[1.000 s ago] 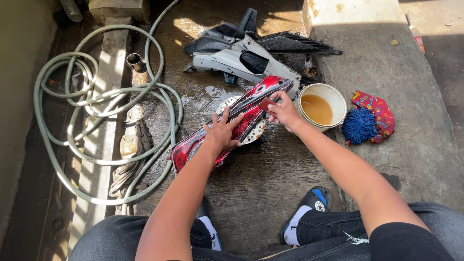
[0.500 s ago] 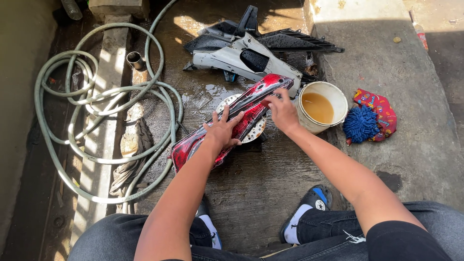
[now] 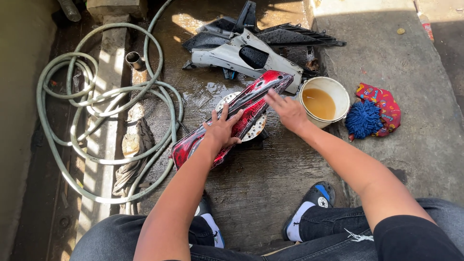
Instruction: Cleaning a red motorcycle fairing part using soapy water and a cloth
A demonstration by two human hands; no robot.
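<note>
Pressing red fairing panel (image 3: 232, 121) flat with left hand (image 3: 223, 128), fingers spread, ungrasped; right hand (image 3: 288, 111) released, flat near panel's upper end beside white bucket (image 3: 325, 101).

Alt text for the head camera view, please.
A crouching person's left hand presses on a red motorcycle panel on wet concrete while the right hand rests open near its top end. A bucket of brown water, blue mitt and hose lie nearby.

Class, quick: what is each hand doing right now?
Left hand: open, fingers spread, pressed flat on the red fairing panel.
Right hand: open, fingertips on the same panel, holding nothing.
</note>
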